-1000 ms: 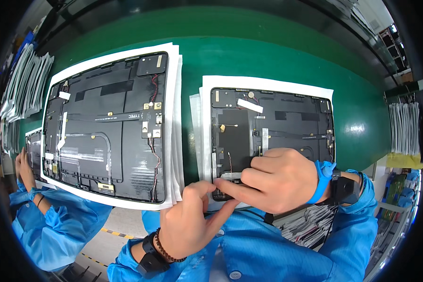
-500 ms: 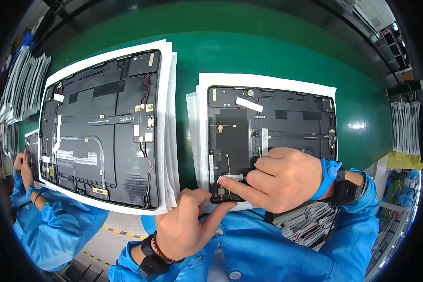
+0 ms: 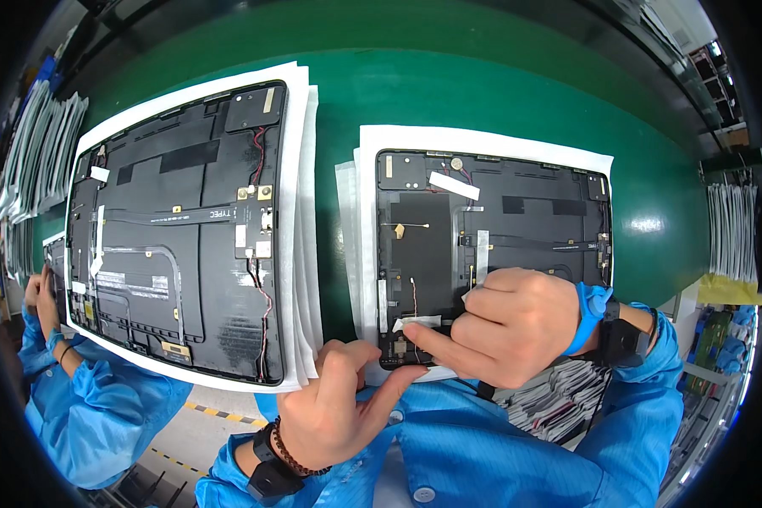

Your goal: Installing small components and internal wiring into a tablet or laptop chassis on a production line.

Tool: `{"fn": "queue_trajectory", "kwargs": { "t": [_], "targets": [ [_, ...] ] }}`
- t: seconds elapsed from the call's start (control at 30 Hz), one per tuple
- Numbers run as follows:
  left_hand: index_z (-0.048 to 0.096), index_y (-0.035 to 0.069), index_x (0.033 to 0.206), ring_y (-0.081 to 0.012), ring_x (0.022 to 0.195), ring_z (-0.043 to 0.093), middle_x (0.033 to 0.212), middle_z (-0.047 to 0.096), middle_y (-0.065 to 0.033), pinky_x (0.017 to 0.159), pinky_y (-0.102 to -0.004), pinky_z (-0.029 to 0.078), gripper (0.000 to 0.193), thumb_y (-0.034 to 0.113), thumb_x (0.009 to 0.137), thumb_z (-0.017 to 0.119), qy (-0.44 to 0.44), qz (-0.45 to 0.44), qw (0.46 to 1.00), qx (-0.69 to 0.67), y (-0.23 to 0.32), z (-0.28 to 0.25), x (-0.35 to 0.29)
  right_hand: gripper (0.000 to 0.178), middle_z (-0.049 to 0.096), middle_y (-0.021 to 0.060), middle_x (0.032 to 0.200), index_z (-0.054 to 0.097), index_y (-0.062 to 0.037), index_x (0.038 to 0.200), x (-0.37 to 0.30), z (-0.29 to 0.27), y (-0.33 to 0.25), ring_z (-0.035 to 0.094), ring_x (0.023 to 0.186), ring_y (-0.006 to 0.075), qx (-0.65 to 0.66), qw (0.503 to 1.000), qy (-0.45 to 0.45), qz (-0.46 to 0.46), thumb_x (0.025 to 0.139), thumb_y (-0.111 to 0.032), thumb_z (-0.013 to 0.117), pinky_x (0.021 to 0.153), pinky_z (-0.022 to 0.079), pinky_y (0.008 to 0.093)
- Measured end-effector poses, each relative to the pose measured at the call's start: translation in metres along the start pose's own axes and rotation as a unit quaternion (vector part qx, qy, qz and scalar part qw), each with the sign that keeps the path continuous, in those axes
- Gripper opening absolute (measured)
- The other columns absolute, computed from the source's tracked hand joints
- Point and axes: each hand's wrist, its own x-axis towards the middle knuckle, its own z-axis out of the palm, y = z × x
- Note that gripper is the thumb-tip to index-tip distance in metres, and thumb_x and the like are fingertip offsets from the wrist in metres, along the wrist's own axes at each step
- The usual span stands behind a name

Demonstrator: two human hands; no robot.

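The black rear housing of a tablet (image 3: 516, 224) lies inside up on white foam sheets at right. A stretched-out finger of my right hand (image 3: 516, 326) presses on a white tape strip (image 3: 429, 322) near its near left corner; the other fingers are curled, their undersides hidden. Above this tape, a thin wire (image 3: 414, 294) runs across the dark panel. My left hand (image 3: 339, 394) is at the housing's near left corner, thumb and index finger apart, the thumb along its near edge. Another white tape strip (image 3: 455, 185) lies near the far edge.
A larger black housing (image 3: 157, 262) with wires and boards rests on white foam sheets (image 3: 306, 254) at left. Beneath is the green table (image 3: 474, 93). Stacks of thin sheets stand at far left (image 3: 42, 161) and right (image 3: 732, 229). A co-worker's hands (image 3: 44, 296) are at left.
The right housing has shifted slightly in view, and the pressing finger now sits a little further right on it, with more of the tape strip showing. My left hand has barely moved.
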Motion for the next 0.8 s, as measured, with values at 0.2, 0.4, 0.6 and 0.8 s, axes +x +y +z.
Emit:
{"fn": "queue_trajectory", "kwargs": {
  "t": [0.2, 0.4, 0.6, 0.8],
  "targets": [
    [0.059, 0.0, 0.101, -0.0155, 0.048, 0.056, 0.07, 0.058, -0.007, 0.042, -0.0282, 0.041, 0.047, 0.021, 0.078, 0.094, 0.005, 0.006, 1.0, -0.005, 0.0, 0.001, 0.002, 0.043, 0.042, -0.0035, 0.065, 0.075, -0.0016, 0.118, 0.002, 0.002, 0.0, 0.05, 0.059, 0.0103, 0.002, 1.0, 0.007, 0.005, 0.081, -0.023, 0.071, 0.047, 0.04, 0.0264],
    [0.058, 0.003, 0.102, -0.0063, 0.052, 0.044, 0.067, 0.055, -0.0014, 0.045, -0.0232, 0.035, 0.057, 0.027, 0.071, 0.099, 0.016, -0.009, 1.0, 0.011, 0.0, 0.006, -0.001, 0.049, 0.038, -0.0042, 0.065, 0.076, -0.0032, 0.119, 0.002, 0.01, 0.0, 0.047, 0.056, 0.0093, 0.006, 1.0, 0.013, 0.022, 0.074, -0.022, 0.071, 0.045, 0.038, 0.0255],
    [0.058, 0.003, 0.103, -0.0059, 0.052, 0.044, 0.067, 0.054, -0.0007, 0.045, -0.0232, 0.034, 0.057, 0.027, 0.071, 0.099, 0.01, -0.006, 1.0, 0.01, -0.001, 0.003, 0.0, 0.053, 0.034, -0.0052, 0.065, 0.077, -0.0035, 0.118, 0.001, 0.012, 0.001, 0.043, 0.053, 0.008, 0.005, 0.999, 0.039, 0.023, 0.068, -0.021, 0.072, 0.043, 0.033, 0.025],
    [0.058, 0.003, 0.103, -0.0061, 0.052, 0.044, 0.067, 0.054, -0.0008, 0.045, -0.0233, 0.034, 0.059, 0.028, 0.07, 0.1, 0.007, -0.017, 1.0, 0.022, 0.001, 0.003, -0.002, 0.051, 0.033, -0.0051, 0.064, 0.078, -0.0024, 0.115, 0.0, 0.017, 0.003, 0.043, 0.053, 0.0084, 0.019, 0.998, 0.051, 0.017, 0.067, -0.021, 0.072, 0.042, 0.033, 0.0255]
  ]
}}
